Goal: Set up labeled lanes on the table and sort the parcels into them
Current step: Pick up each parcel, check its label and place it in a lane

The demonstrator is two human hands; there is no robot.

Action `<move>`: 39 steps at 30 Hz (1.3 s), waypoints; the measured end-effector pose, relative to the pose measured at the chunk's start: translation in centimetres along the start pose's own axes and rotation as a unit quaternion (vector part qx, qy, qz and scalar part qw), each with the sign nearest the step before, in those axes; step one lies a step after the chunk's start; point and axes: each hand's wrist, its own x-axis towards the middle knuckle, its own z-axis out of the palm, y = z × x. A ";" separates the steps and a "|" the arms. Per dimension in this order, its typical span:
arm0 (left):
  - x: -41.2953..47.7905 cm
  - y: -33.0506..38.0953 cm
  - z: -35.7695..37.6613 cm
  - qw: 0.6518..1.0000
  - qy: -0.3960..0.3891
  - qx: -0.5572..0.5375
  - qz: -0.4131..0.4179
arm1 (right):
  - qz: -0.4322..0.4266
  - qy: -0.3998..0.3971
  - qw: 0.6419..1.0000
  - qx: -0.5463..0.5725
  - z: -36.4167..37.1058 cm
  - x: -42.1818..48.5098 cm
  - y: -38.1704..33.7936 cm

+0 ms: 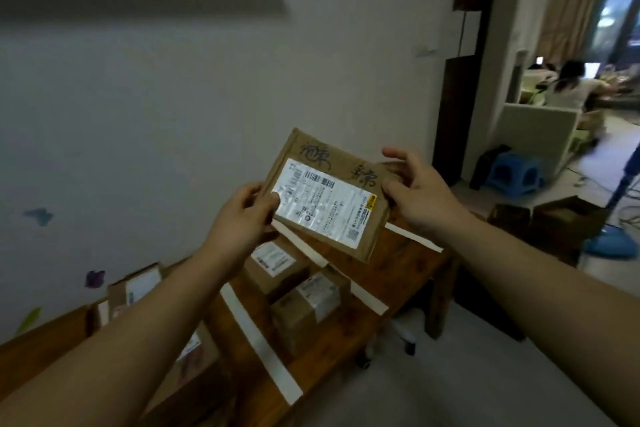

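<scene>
Head view: flat brown cardboard parcel (pixel 329 194) with a white shipping label is hanging in the air above the dark wooden table (pixel 408 270), touching nothing else. Left hand (pixel 242 218) is pinching its 8 o'clock corner, thumb on the label. Right hand (pixel 415 191) is gripping the 3 o'clock edge. Judging it light and stiff, possibly flexing if squeezed. Label film is looking slick, so taking bare cardboard edges seems safer. White tape strips (pixel 258 336) are marking lanes at 6 o'clock, and two small brown cardboard boxes (pixel 304 312) are sitting between them. Open wood is showing at 4 o'clock, close to the table's end edge, so overhang is the risk there.
</scene>
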 end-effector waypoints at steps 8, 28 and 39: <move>7.7 -2.5 9.0 0.996 0.032 -0.080 -0.036 | 0.032 0.053 0.997 -0.046 -3.1 6.0 6.9; 29.9 -3.3 23.5 0.997 -0.070 -0.022 -0.016 | 0.034 -0.044 0.997 -0.058 -12.5 31.4 16.7; 36.4 -2.4 37.0 0.998 0.036 0.003 -0.041 | -0.001 -0.123 0.991 -0.047 -22.1 43.6 24.4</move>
